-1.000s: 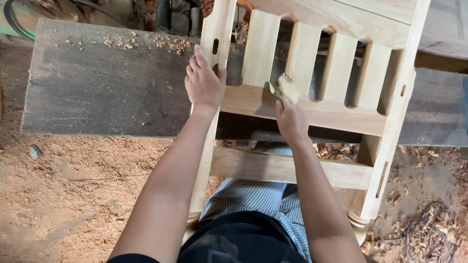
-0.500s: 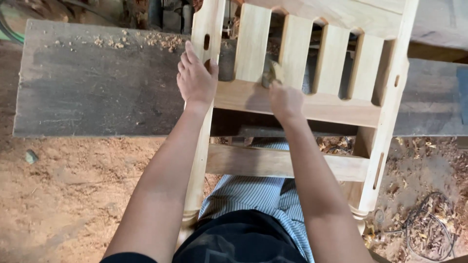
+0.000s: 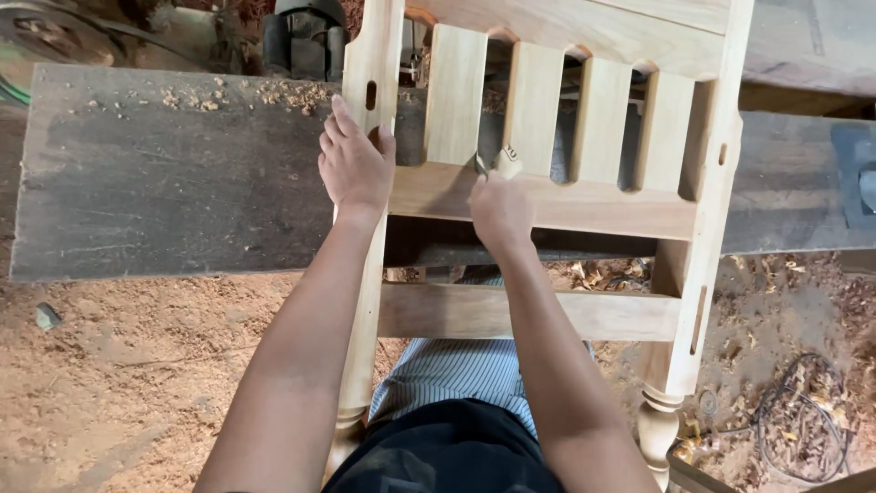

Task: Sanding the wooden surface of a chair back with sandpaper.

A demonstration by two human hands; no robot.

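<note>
Pale, bare, smooth wood chair frame [image 3: 557, 201] lies on a rough, grey, matt plank table [image 3: 173, 192]; sawdust-strewn floor [image 3: 119, 383].

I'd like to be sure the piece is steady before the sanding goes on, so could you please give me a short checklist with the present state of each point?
1. Left hand flat on the left post of the chair frame, bracing it: ok.
2. Right hand on the cross rail, with a small folded piece of sandpaper in its grip: ok.
3. Frame resting on the grey plank: ok; whether it is clamped, cannot tell.
4. Plank free of debris: not ok, wood shavings lie along its far edge.
5. Floor near the right post: not ok, a coiled wire lies in the sawdust.
</note>
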